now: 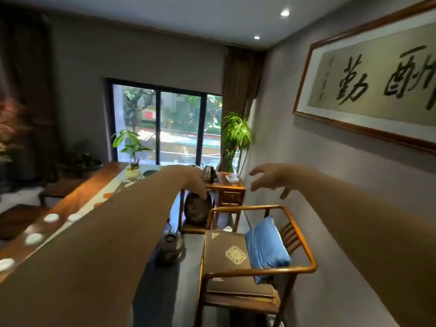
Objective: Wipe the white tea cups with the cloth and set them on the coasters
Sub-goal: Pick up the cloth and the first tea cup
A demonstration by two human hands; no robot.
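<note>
Several white tea cups sit on the long wooden tea table (77, 192) at the left: one (51, 218), another (34, 238), a third (6, 264) near the frame edge. Both my arms stretch forward at chest height, away from the table. My left hand (188, 182) hangs with fingers pointing down and holds nothing. My right hand (271, 179) is spread wide in the air, empty. I see no cloth. Orange patches (107, 195) on the table may be coasters; I cannot tell.
A wooden armchair (278, 237) with a brown seat pad and blue cushion stands right below my hands by the grey wall. Beyond it is a small side table (232, 187) with a kettle (209, 173). A clay teapot (169, 247) sits low by the table.
</note>
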